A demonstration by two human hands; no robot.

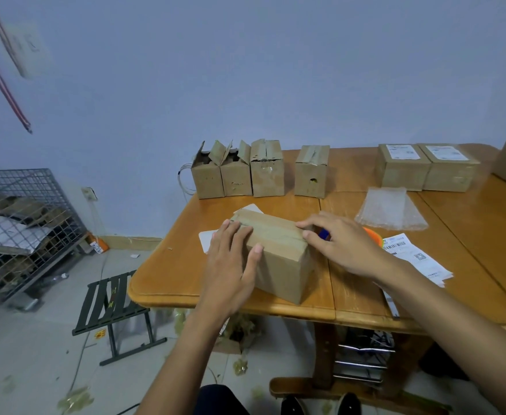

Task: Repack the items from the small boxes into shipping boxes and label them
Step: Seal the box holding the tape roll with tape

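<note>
Sitting near the table's (170, 274) front edge, toward its left corner, the taped box (278, 259) lies closed with a tape strip along its top. The left hand (230, 259) lies flat and released on the box's left end, fingers straight across the top and thumb pressed to the top's near edge; the forearm reaches in from below. The right hand (338, 244) comes in from the right, loosely spread, its thumb and forefinger tips touching the top's right edge; it grasps nothing. A white card (208, 239) shows from under the box's left side. Just behind the right hand lies an orange object (373, 236), and beside it printed labels (416, 259). Bubble wrap (391, 209) lies mid-table. Along the back edge stand four small boxes (236, 172), and at the back right two labelled boxes (404, 169) touch.
</note>
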